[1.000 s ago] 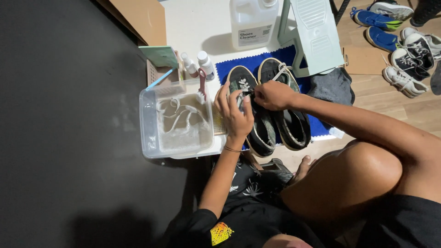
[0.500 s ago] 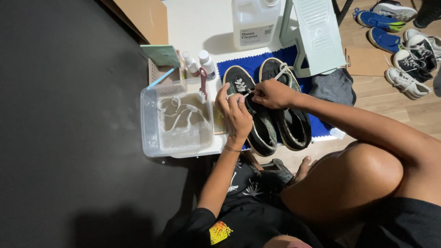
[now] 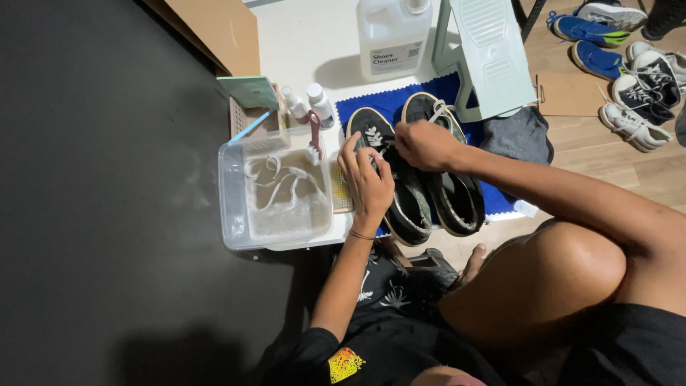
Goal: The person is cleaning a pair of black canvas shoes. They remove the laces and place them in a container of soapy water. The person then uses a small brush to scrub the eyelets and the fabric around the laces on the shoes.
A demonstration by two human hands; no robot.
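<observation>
Both hands work at the white laces of the left black shoe (image 3: 397, 187), which lies on the blue cloth (image 3: 400, 100) on the worktop. The left hand (image 3: 366, 180) pinches lace near the eyelets; the right hand (image 3: 423, 145) curls closed around a strand. A hard tug could nudge the tub of murky water (image 3: 275, 200) (touching the shoe's side), slopping it.

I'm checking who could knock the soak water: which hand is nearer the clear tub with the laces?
Left. The left hand rests on the left shoe, just beside the clear tub. The right hand is farther off, above the shoes.
</observation>
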